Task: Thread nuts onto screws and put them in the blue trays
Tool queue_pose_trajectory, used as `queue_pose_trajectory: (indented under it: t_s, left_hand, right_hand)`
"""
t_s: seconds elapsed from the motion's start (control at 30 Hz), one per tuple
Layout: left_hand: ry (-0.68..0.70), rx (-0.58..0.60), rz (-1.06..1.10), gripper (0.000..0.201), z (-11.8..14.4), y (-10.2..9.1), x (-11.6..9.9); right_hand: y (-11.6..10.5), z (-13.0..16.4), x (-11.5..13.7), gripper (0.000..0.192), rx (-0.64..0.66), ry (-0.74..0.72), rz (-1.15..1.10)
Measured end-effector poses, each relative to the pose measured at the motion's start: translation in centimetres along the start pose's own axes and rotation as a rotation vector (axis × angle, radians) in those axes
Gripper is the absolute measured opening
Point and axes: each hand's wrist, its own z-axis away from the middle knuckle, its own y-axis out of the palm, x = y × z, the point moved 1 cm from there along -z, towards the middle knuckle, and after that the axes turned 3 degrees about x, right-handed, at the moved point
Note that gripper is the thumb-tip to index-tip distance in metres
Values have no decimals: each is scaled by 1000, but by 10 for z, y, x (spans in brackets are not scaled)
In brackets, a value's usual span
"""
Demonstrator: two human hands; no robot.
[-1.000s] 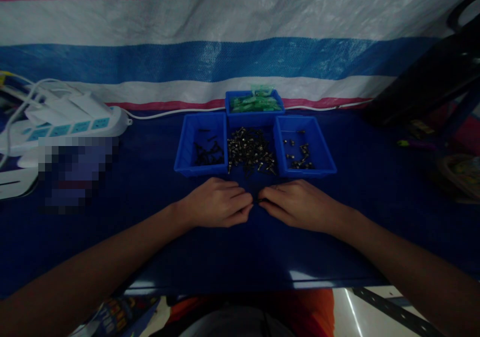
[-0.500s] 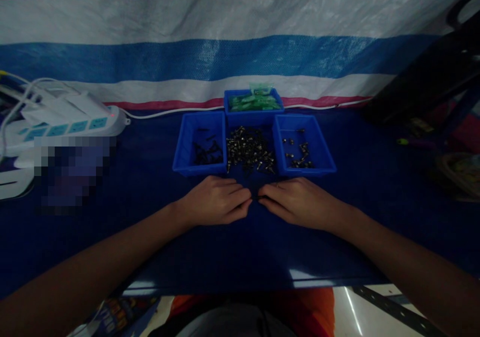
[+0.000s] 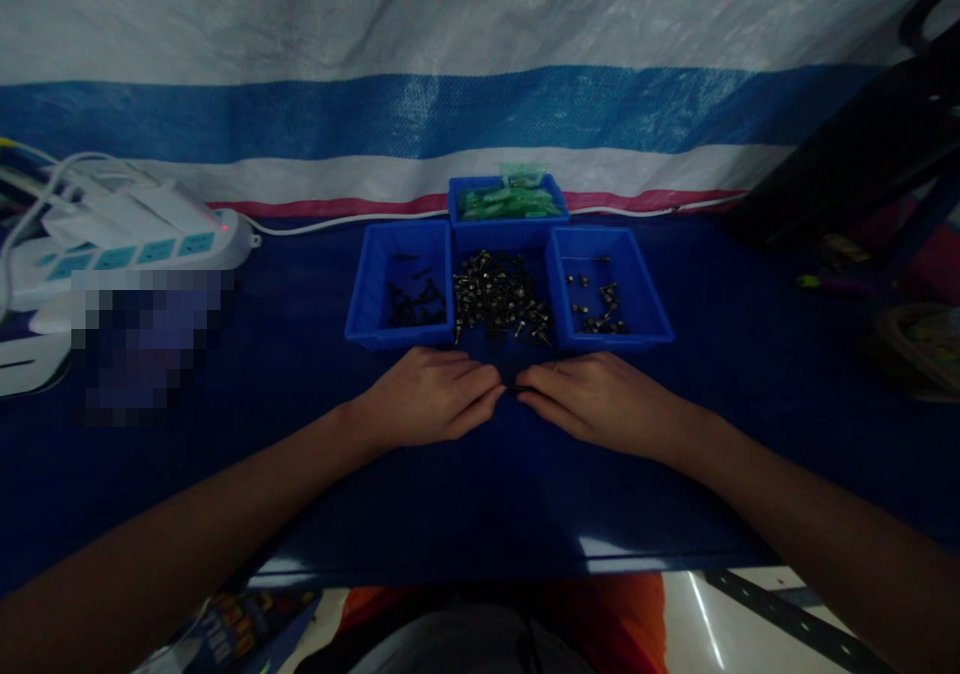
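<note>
Striped woven tarpaulin (image 3: 480, 104) hangs behind a dark blue tabletop (image 3: 465, 494). Just short of the loose screw pile (image 3: 499, 299), the left hand (image 3: 431, 399) and right hand (image 3: 596, 399) rest on the cloth with fingertips pinched together over something tiny and dark; what it is cannot be told. Left of the pile sits a rigid plastic left bin (image 3: 401, 284) of black screws, right of it the right bin (image 3: 606, 286) with fewer, beyond it a back bin (image 3: 507, 204) of green packets. Such small, hard, glinting metal could slip from the pinch and vanish against the dark surface.
</note>
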Motion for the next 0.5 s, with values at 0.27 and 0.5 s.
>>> queue_pose_trajectory:
  t_s: [0.27,0.5]
  left_hand:
    - [3,-15,11,26,0,-2,-2]
    - [19,-62,-1,20,0,0,-2]
  right_hand:
    - [2,-1,-1,24,-13,4,-11]
    - [2,-1,-2,25,-48,-5,-36]
